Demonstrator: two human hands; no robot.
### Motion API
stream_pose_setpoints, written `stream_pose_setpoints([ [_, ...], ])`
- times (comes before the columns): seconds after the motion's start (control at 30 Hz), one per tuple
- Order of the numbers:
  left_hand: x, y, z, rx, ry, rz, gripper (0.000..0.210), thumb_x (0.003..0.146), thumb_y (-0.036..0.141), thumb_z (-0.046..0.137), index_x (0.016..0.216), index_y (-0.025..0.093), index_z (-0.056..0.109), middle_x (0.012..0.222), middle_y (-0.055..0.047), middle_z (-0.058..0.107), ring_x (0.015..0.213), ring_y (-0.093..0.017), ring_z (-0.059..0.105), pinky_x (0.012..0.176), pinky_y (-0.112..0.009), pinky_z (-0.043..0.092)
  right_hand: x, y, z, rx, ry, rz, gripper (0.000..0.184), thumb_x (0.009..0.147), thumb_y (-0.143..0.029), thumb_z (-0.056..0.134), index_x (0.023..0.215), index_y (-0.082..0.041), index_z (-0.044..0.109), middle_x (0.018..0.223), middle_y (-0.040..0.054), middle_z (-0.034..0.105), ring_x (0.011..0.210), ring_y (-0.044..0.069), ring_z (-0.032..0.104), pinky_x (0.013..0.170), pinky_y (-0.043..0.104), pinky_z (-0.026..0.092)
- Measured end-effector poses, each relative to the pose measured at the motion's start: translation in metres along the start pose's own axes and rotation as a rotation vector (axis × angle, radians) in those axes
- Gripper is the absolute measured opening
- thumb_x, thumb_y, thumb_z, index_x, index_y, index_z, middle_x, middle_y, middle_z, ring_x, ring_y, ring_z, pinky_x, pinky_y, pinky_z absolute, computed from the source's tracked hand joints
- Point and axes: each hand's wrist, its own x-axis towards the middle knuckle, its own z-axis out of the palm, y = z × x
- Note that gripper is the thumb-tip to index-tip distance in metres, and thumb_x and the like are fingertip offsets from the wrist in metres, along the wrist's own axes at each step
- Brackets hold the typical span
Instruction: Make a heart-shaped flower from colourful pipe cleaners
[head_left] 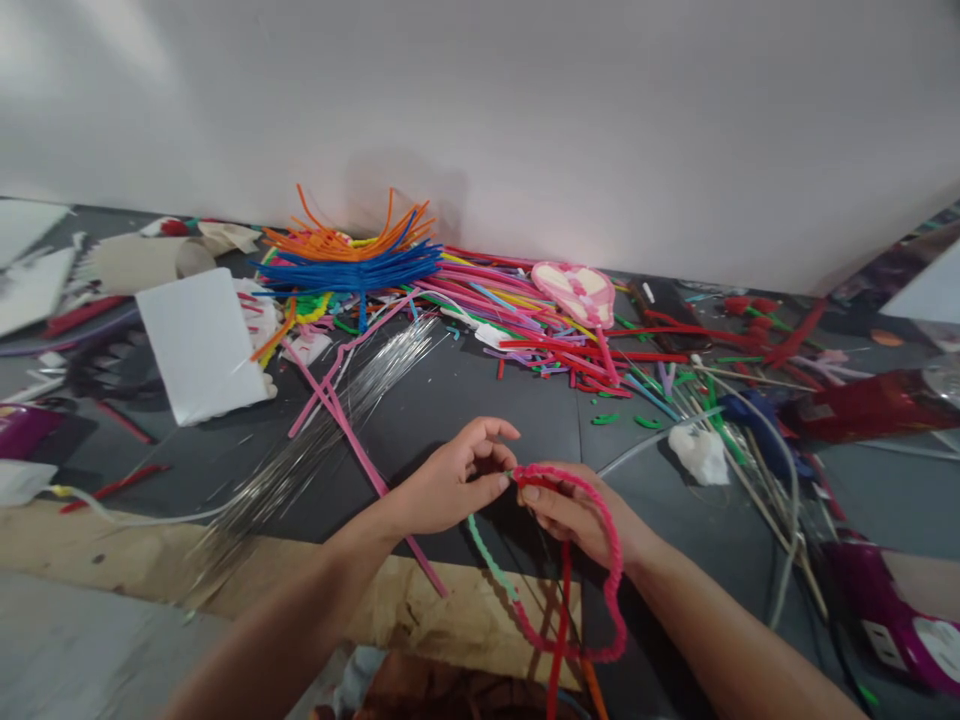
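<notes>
A loop of twisted pipe cleaner, mostly pink with a light green stretch on its left side, hangs between my hands above the table's near edge. My left hand pinches the loop's green end between thumb and forefinger, its other fingers curled loosely. Close beside it, my right hand is closed on the pink end, thumb on top. The two ends meet at my fingertips, where the exact join is too small to make out. Red pipe cleaners hang down below my right hand.
Behind my hands lie blue pipe cleaners, orange ones and a pink heart-shaped piece. Thin metal wires spread at left near a white card. At right are a cotton clump, a cable and a purple device.
</notes>
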Motion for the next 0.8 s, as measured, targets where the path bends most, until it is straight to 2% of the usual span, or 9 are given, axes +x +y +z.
stream_pose_setpoints([
  [0.17, 0.0000, 0.0006, -0.0009, -0.042, -0.012, 0.006, 0.039, 0.078, 0.013, 0.053, 0.114, 0.022, 0.039, 0.088, 0.000, 0.054, 0.079, -0.011, 0.052, 0.074, -0.026, 0.039, -0.0004, -0.0026, 0.0003, 0.019, -0.017, 0.017, 0.034, 0.079, -0.049, 0.060, 0.077, -0.015, 0.056, 0.054, -0.0069, 0.042, 0.044, 0.004, 0.029, 0.041, 0.021, 0.019],
  [0.43, 0.0028, -0.0027, 0.0005, -0.252, -0.041, -0.004, 0.036, 0.078, 0.017, 0.059, 0.107, 0.020, 0.038, 0.081, 0.003, 0.053, 0.072, -0.009, 0.052, 0.070, -0.025, 0.038, -0.0008, -0.0031, 0.0001, 0.043, -0.048, -0.001, 0.030, 0.081, -0.044, 0.060, 0.076, -0.015, 0.055, 0.055, -0.0068, 0.041, 0.045, 0.005, 0.030, 0.042, 0.021, 0.019],
  [0.8, 0.0069, -0.0071, 0.0019, -0.360, 0.028, -0.016, 0.039, 0.071, 0.019, 0.069, 0.096, 0.019, 0.040, 0.074, 0.004, 0.059, 0.064, -0.007, 0.055, 0.063, -0.021, 0.039, 0.0011, -0.0015, 0.0020, 0.109, -0.047, -0.006, 0.030, 0.078, -0.044, 0.063, 0.074, -0.015, 0.055, 0.051, -0.0082, 0.038, 0.043, 0.004, 0.027, 0.040, 0.019, 0.018],
])
